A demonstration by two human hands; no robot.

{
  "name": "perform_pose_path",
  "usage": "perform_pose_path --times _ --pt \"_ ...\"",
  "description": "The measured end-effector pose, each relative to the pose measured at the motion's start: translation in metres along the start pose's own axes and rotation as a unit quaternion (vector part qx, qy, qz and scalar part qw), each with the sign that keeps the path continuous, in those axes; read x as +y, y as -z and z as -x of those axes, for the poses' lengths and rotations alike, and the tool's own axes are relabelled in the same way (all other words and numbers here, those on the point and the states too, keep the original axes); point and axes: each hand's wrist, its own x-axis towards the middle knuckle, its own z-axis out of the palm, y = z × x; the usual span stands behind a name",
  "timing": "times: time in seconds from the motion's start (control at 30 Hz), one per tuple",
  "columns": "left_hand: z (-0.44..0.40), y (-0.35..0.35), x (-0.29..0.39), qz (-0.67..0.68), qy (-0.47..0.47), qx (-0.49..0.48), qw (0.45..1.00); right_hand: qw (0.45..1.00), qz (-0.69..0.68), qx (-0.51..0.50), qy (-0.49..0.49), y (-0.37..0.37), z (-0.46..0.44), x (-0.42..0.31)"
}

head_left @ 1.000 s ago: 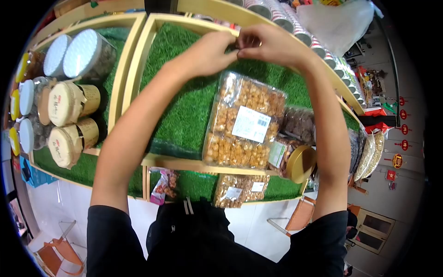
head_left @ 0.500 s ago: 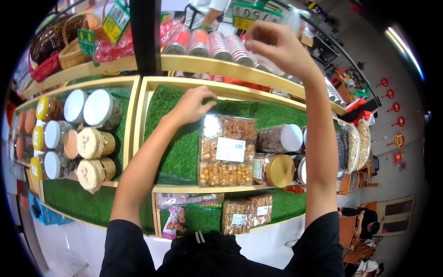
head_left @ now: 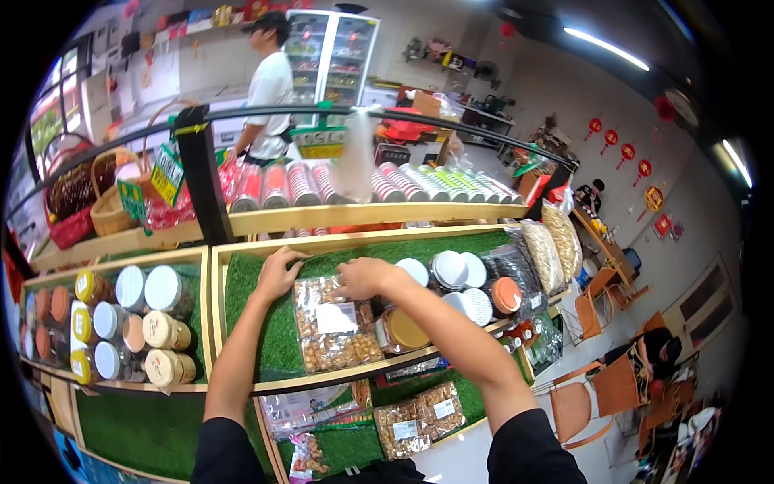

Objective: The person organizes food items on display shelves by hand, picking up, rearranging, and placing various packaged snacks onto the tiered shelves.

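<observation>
A clear plastic pack of golden-brown clustered snacks [head_left: 318, 352] with a white label lies on the green turf of a wooden display tray. My left hand [head_left: 278, 274] is at its upper left corner, fingers bent, with a gap between thumb and fingers. Over the pack's upper right edge reaches my right hand [head_left: 367, 277]. Its fingers are curled down at the plastic, and whatever is between them is hidden. Right of the pack stand a gold-lidded jar [head_left: 407, 329] and several white-lidded jars [head_left: 450, 269], partly behind my right forearm.
Several jars [head_left: 165, 288] fill the left tray. Striped cans [head_left: 302, 184] line the shelf behind, under a dark rail with a hanging translucent plastic bag [head_left: 355, 157]. Smaller snack packs [head_left: 401, 431] lie on the lower tier. A person in white [head_left: 272, 85] stands beyond the shelf.
My right hand has come down from the hanging plastic bag at the rail to the pack's upper edge. My left hand stays near the upper left corner. The view has tilted up.
</observation>
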Motion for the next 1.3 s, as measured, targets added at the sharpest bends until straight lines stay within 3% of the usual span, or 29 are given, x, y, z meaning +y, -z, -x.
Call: perform_pose_path --times 0.17,0.23,0.3,0.37,0.43,0.5,0.57,0.63,0.67,0.7,0.77,0.83,0.9,0.97,1.03,1.07,1.1,1.17,1.23,1.27,1.3 --pt "0.0 -0.002 0.011 -0.009 0.001 0.017 1.0 0.994 0.03 0.107 -0.012 -0.034 -0.011 -0.001" --pt "0.004 -0.003 0.001 -0.014 0.014 0.005 1.0 0.996 -0.012 0.09 -0.022 -0.036 -0.008 -0.008" --pt "0.001 -0.004 -0.005 -0.002 -0.01 0.058 0.998 0.992 -0.034 0.122 -0.026 -0.037 -0.004 -0.012" --pt "0.014 0.001 0.003 -0.02 0.056 0.065 0.996 0.986 -0.05 0.156 -0.017 -0.036 0.005 -0.013" --pt "0.038 0.0 0.004 0.075 0.077 0.115 0.988 0.976 -0.014 0.217 0.023 -0.038 0.016 -0.018" --pt "0.071 0.007 0.056 0.256 0.242 0.049 0.935 0.962 -0.025 0.271 0.032 -0.042 0.032 -0.025" --pt "0.103 -0.008 0.054 0.454 0.27 -0.064 0.847 0.941 -0.006 0.336 0.049 -0.045 0.048 -0.034" --pt "0.122 -0.002 0.081 0.444 0.314 -0.045 0.838 0.928 -0.01 0.369 0.056 -0.045 0.067 -0.046" --pt "0.129 -0.002 0.069 0.433 0.297 -0.056 0.849 0.914 -0.053 0.395 0.074 -0.043 0.082 -0.051" --pt "0.132 0.001 0.086 0.468 0.273 -0.007 0.841 0.898 -0.097 0.419 0.091 -0.041 0.098 -0.056" --pt "0.146 0.013 0.086 0.447 0.26 -0.001 0.856 0.795 -0.217 0.535 0.184 -0.054 0.128 -0.058" --pt "0.165 0.025 0.104 0.441 0.224 0.033 0.869 0.74 -0.286 0.591 0.145 -0.078 0.171 -0.064" --pt "0.185 0.033 0.149 0.466 0.157 0.097 0.865 0.72 -0.432 0.535 0.093 -0.13 0.192 -0.067" --pt "0.221 0.033 0.164 0.558 0.202 0.089 0.8 0.744 -0.51 0.423 0.087 -0.188 0.199 -0.065" --pt "0.253 0.028 0.18 0.603 0.251 0.04 0.756 0.646 -0.685 0.281 0.188 -0.251 0.199 -0.072" --pt "0.271 0.01 0.173 0.601 0.228 0.052 0.765 0.596 -0.755 0.217 0.168 -0.298 0.202 -0.075" --pt "0.282 0.002 0.179 0.576 0.279 0.011 0.768 0.539 -0.816 0.15 0.143 -0.335 0.208 -0.08" --pt "0.308 -0.021 0.166 0.504 0.41 -0.083 0.756 0.375 -0.925 0.055 0.026 -0.363 0.229 -0.096" --pt "0.319 -0.042 0.167 0.435 0.482 -0.143 0.747 0.362 -0.929 0.056 -0.039 -0.392 0.227 -0.1" --pt "0.33 -0.057 0.174 0.382 0.414 -0.064 0.824 0.348 -0.929 0.074 -0.098 -0.401 0.227 -0.099" --pt "0.339 -0.059 0.173 0.386 0.42 -0.051 0.82 0.358 -0.926 0.063 -0.1 -0.411 0.231 -0.098"
